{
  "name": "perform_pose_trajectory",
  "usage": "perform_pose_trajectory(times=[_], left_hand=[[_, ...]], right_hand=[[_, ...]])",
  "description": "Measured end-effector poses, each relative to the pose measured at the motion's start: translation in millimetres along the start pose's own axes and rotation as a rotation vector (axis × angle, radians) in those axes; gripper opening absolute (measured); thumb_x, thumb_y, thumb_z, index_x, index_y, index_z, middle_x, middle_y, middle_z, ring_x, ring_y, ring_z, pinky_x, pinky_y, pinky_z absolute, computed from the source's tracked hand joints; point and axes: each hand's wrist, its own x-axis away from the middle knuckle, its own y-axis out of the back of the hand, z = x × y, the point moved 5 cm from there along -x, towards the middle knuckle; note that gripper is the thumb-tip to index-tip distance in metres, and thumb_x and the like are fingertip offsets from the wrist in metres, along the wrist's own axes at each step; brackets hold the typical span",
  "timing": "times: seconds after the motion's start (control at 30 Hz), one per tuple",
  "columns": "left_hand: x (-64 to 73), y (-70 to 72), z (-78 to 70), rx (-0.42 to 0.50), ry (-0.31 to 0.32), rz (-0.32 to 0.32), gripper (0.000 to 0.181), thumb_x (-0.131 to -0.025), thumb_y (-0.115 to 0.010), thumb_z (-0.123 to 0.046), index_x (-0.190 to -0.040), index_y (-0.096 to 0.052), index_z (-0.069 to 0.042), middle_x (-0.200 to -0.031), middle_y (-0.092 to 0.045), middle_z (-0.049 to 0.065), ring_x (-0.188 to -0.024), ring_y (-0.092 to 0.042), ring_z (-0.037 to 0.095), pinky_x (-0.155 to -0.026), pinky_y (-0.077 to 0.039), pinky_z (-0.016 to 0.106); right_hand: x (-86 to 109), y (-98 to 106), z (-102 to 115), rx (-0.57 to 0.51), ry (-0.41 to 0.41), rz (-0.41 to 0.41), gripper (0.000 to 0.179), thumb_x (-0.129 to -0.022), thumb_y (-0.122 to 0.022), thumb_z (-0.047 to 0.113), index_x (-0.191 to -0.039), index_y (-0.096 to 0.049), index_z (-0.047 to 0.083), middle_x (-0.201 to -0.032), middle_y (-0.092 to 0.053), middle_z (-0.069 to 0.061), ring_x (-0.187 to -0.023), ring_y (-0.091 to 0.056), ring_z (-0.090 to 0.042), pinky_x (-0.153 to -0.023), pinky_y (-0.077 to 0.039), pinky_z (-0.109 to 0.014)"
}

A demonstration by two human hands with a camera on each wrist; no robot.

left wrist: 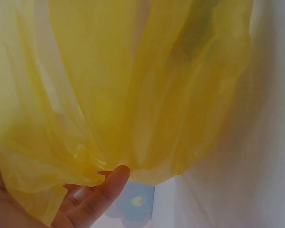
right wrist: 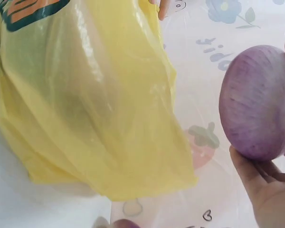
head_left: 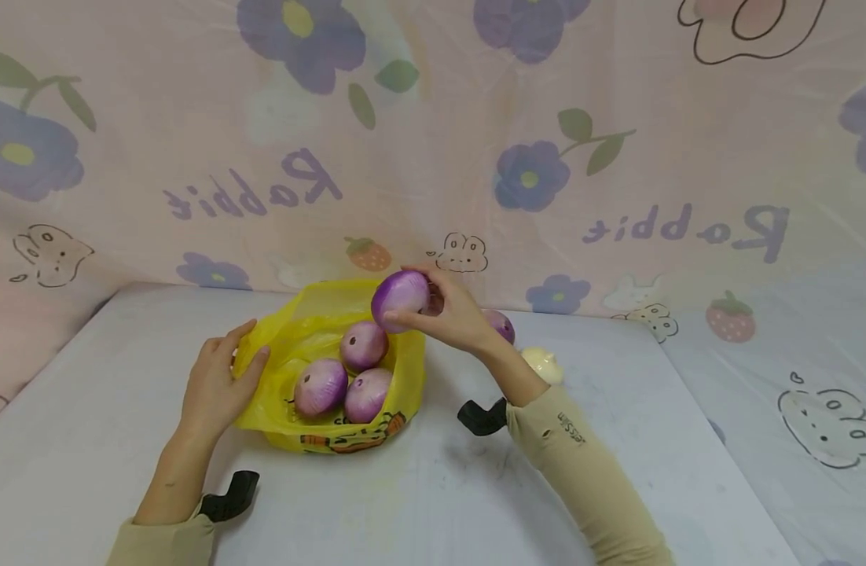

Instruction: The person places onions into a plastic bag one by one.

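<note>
My right hand [head_left: 447, 310] holds a purple onion [head_left: 401, 299] between thumb and fingers, raised over the right back rim of a yellow plastic bag [head_left: 280, 358]. In the right wrist view the onion [right wrist: 256, 104] appears beside the bag [right wrist: 85, 95], gripped from below and the side. At the bag's left rim, my left hand [head_left: 214, 385] pinches the plastic, with the thumb at the opening. The left wrist view has the fingers [left wrist: 97, 202] at the edge of the thin plastic. Three purple onions [head_left: 321, 387] lie inside the open bag.
Behind my right forearm sits another purple onion [head_left: 502, 324], partly hidden. Beside it is a pale yellow, rounded thing [head_left: 542, 365] with a small tip. The white table [head_left: 376, 511] ends at a patterned cloth backdrop [head_left: 433, 157]. Black mounts [head_left: 482, 417] stick out from both wrists.
</note>
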Motion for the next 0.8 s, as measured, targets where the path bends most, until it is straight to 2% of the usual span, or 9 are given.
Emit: perform_pose_trajectory(times=[0.1, 0.23, 0.37, 0.53, 0.67, 0.8], left_hand=[[0.4, 0.3, -0.4, 0.001, -0.002, -0.001, 0.052, -0.098, -0.050, -0.028, -0.142, -0.041, -0.001, -0.122, -0.043, 0.033, -0.096, -0.046, 0.043, -0.078, -0.042, 0.054], [0.8, 1.2, -1.6, 0.004, -0.013, -0.008, 0.052, -0.098, -0.051, -0.027, -0.141, -0.042, 0.000, -0.121, -0.044, 0.033, -0.095, -0.046, 0.043, -0.078, -0.041, 0.054], [0.7, 1.8, -2.8, 0.006, -0.020, -0.015, 0.051, -0.098, -0.050, -0.027, -0.141, -0.043, 0.000, -0.121, -0.044, 0.033, -0.095, -0.046, 0.043, -0.078, -0.041, 0.054], [1.0, 1.4, -3.9, 0.016, -0.022, -0.010, 0.051, -0.098, -0.050, -0.027, -0.141, -0.043, -0.001, -0.121, -0.044, 0.033, -0.095, -0.046, 0.042, -0.077, -0.040, 0.053], [1.5, 1.9, -4.2, 0.014, -0.020, -0.007, 0.051, -0.098, -0.050, -0.027, -0.141, -0.043, -0.001, -0.121, -0.044, 0.033, -0.094, -0.046, 0.041, -0.076, -0.040, 0.051], [1.6, 3.3, -4.2, 0.010, -0.024, -0.011, 0.051, -0.098, -0.051, -0.027, -0.141, -0.043, -0.001, -0.120, -0.044, 0.033, -0.093, -0.046, 0.040, -0.074, -0.039, 0.049]], right_hand=[[-4.2, -5, 2, -0.013, 0.038, 0.010, 0.071, -0.075, -0.077, 0.048, -0.135, -0.049, 0.020, -0.122, -0.056, 0.002, -0.100, -0.057, -0.018, -0.084, -0.052, -0.038], [-9.8, -10, 4, -0.020, 0.084, 0.017, 0.066, -0.076, -0.078, 0.043, -0.132, -0.053, 0.019, -0.121, -0.058, 0.003, -0.099, -0.058, -0.015, -0.083, -0.051, -0.036], [-14.7, -18, 4, 0.020, 0.057, 0.024, 0.071, -0.075, -0.078, 0.045, -0.135, -0.051, 0.017, -0.122, -0.057, 0.004, -0.105, -0.056, -0.013, -0.093, -0.048, -0.035], [-20.0, -30, 6, 0.095, 0.001, 0.026, 0.077, -0.073, -0.077, 0.051, -0.136, -0.048, 0.017, -0.125, -0.055, 0.005, -0.109, -0.053, -0.013, -0.099, -0.045, -0.039], [-23.7, -42, 12, 0.104, 0.021, 0.042, 0.076, -0.073, -0.077, 0.051, -0.136, -0.047, 0.022, -0.127, -0.054, 0.007, -0.113, -0.053, -0.010, -0.103, -0.042, -0.035], [-26.4, -54, 15, 0.130, 0.016, 0.065, 0.078, -0.073, -0.077, 0.050, -0.137, -0.047, 0.019, -0.129, -0.055, 0.005, -0.112, -0.055, -0.010, -0.102, -0.044, -0.034]])
